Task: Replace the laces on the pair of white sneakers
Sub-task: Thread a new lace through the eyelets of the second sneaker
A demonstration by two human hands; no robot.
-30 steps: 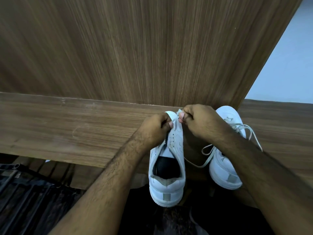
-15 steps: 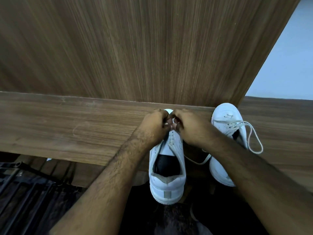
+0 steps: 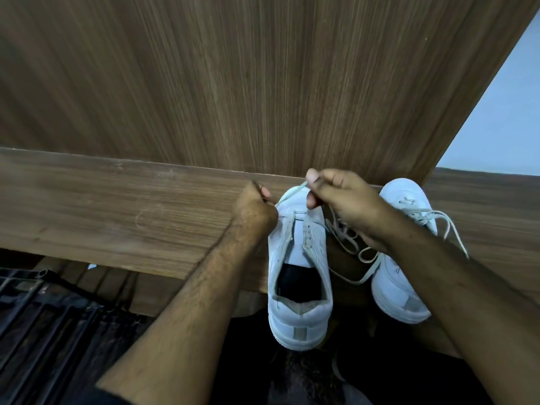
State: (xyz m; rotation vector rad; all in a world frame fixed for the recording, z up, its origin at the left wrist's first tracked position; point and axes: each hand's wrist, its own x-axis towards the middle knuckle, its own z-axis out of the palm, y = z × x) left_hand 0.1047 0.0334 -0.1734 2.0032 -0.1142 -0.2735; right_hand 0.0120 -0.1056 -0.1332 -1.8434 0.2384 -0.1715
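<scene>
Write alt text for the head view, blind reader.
Seen from above, a person's left hand and right hand each pinch an end of a white lace over the toe of an unlaced white sneaker on a wooden ledge. A second white sneaker, still laced, lies beside it under the right forearm.

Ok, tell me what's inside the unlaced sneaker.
The unlaced sneaker shows only a dark lining through its opening, with nothing visible in it. The toe end is hidden under its tongue.
</scene>
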